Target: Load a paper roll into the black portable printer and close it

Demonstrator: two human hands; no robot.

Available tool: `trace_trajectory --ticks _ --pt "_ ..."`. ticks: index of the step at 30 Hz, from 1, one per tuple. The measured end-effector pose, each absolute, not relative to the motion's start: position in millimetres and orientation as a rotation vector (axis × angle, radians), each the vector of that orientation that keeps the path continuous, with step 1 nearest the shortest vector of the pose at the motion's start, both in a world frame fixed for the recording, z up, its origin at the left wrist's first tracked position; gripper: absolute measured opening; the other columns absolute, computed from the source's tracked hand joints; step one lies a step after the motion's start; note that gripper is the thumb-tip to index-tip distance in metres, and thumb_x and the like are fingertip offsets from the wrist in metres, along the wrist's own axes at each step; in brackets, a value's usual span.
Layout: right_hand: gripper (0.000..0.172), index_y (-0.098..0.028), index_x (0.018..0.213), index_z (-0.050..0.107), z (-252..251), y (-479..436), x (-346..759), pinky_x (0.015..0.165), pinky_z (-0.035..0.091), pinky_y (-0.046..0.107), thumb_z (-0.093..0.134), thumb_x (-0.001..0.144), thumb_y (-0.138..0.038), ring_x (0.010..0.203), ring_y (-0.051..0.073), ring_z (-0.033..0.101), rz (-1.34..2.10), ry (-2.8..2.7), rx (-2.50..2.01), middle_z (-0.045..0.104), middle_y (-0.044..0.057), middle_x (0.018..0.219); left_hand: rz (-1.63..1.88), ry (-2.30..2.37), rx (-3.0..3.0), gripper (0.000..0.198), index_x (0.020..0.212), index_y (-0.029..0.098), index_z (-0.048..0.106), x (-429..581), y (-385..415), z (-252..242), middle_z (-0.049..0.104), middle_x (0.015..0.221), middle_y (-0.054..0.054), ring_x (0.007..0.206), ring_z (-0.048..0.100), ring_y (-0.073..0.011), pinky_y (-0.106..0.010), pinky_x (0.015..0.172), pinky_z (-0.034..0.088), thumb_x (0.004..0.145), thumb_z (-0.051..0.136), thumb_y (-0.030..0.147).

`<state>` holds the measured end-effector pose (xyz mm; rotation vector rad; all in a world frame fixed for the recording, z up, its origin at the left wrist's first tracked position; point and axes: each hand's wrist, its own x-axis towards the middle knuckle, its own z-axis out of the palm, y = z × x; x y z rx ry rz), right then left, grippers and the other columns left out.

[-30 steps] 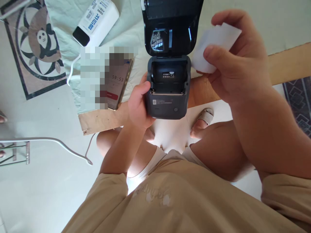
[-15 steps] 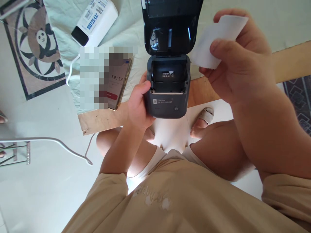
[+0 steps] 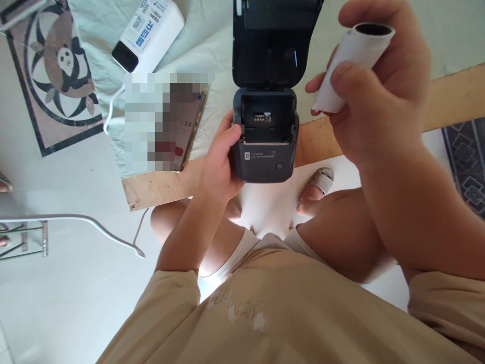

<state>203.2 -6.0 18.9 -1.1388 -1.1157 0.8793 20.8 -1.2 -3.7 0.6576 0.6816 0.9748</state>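
Observation:
A small dark label printer (image 3: pixel 265 164) is held by its left side in my left hand (image 3: pixel 224 164), above the table's front edge. Its black lid stands raised at the far side, and the compartment behind the front panel is bare apart from a small printed sticker. Up at the right, my right hand (image 3: pixel 382 86) grips a white paper roll (image 3: pixel 343 71) between thumb and fingers. The roll is tilted, with the dark hollow of its upper end showing. It is to the right of the printer and does not touch it.
On the green cloth (image 3: pixel 212 55) lie a white box-shaped device (image 3: pixel 155 38) with a black end and a phone (image 3: pixel 189 126), partly pixelated. A white cable (image 3: pixel 109 108) hangs at the cloth's left. The table's wooden edge (image 3: pixel 162 187) runs in front of my body.
My right hand has turned the white paper, so its rolled shape and hollow end now show. The printer in my left hand has shifted slightly right.

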Motion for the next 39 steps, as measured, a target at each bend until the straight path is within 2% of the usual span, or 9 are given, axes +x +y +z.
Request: trace_trajectory --ticks 3,7,8,10,13,17,22,29,39 --pt "0.038 -0.032 0.108 0.060 17.7 -9.8 203.0 0.068 0.052 0.028 0.055 0.076 -0.013 0.080 0.009 0.059 0.772 -1.261 -1.146 0.058 -0.004 0.116 0.987 0.686 0.684 0.017 0.094 0.022 0.063 22.4 -0.9 -4.1 0.071 0.088 0.004 0.088 0.066 -0.0162 -0.032 0.091 0.050 0.088 0.052 0.034" --pt "0.049 -0.038 0.120 0.056 19.5 -10.6 205.1 0.089 0.055 0.028 0.061 0.077 -0.014 0.125 0.016 0.050 0.632 -1.382 -1.104 0.051 -0.008 0.131 0.967 0.686 0.702 0.015 0.094 0.023 0.062 23.3 -1.4 -1.9 0.070 0.089 0.004 0.094 0.066 -0.0174 -0.031 0.091 0.050 0.088 0.054 0.034" --pt "0.049 -0.039 0.120 0.056 20.2 -10.6 204.5 0.090 0.055 0.028 0.061 0.077 -0.014 0.125 0.016 0.050 0.601 -1.392 -1.078 0.050 -0.008 0.130 0.960 0.692 0.701 0.015 0.095 0.024 0.062 23.4 -1.6 -1.4 0.070 0.090 0.004 0.098 0.065 -0.0183 -0.031 0.091 0.051 0.088 0.054 0.034" --pt "0.040 -0.037 0.111 0.060 21.7 -11.2 201.3 0.087 0.055 0.030 0.061 0.077 -0.016 0.105 0.012 0.060 0.569 -1.382 -1.021 0.053 -0.006 0.118 0.955 0.707 0.700 0.017 0.100 0.026 0.060 23.5 -1.9 -1.3 0.069 0.090 0.003 0.103 0.064 -0.0192 -0.031 0.090 0.051 0.087 0.056 0.036" --pt "0.023 -0.028 0.096 0.060 23.6 -14.6 193.8 0.080 0.055 0.035 0.057 0.076 -0.017 0.080 0.012 0.060 0.604 -1.320 -1.033 0.056 -0.001 0.098 0.959 0.715 0.705 0.021 0.106 0.027 0.058 23.6 -1.8 -3.6 0.068 0.091 0.004 0.100 0.065 -0.0159 -0.027 0.087 0.050 0.087 0.057 0.035" --pt "0.035 -0.029 0.105 0.056 26.0 -19.7 189.5 0.071 0.052 0.038 0.044 0.073 -0.020 0.075 0.016 0.055 0.672 -1.331 -1.235 0.057 0.004 0.099 0.956 0.720 0.728 0.022 0.108 0.027 0.057 23.2 -1.5 -5.9 0.068 0.093 0.004 0.094 0.066 -0.0136 -0.025 0.082 0.050 0.087 0.057 0.034" --pt "0.034 -0.030 0.108 0.043 26.5 -16.5 192.4 0.082 0.051 0.037 0.048 0.076 -0.035 0.088 0.015 0.052 0.478 -1.624 -1.277 0.046 0.003 0.110 0.923 0.762 0.773 0.018 0.102 0.026 0.058 22.1 -2.1 -2.2 0.068 0.088 0.002 0.111 0.062 -0.0193 -0.029 0.094 0.048 0.087 0.055 0.037" --pt "0.033 -0.030 0.099 0.040 28.9 -15.9 188.7 0.095 0.047 0.039 0.052 0.071 -0.018 0.106 0.017 0.050 0.222 -1.902 -1.238 0.047 0.001 0.106 0.893 0.768 0.773 0.018 0.102 0.027 0.059 21.5 -3.2 0.5 0.070 0.100 -0.001 0.126 0.051 -0.0263 -0.034 0.098 0.044 0.086 0.056 0.035" --pt "0.030 -0.029 0.096 0.044 21.9 -12.2 189.5 0.071 0.048 0.036 0.053 0.072 -0.013 0.093 0.020 0.059 0.096 -2.046 -1.440 0.060 0.001 0.102 0.906 0.767 0.755 0.026 0.109 0.026 0.054 21.9 -2.9 -1.4 0.069 0.091 -0.001 0.122 0.056 -0.0263 -0.035 0.093 0.049 0.086 0.058 0.038"
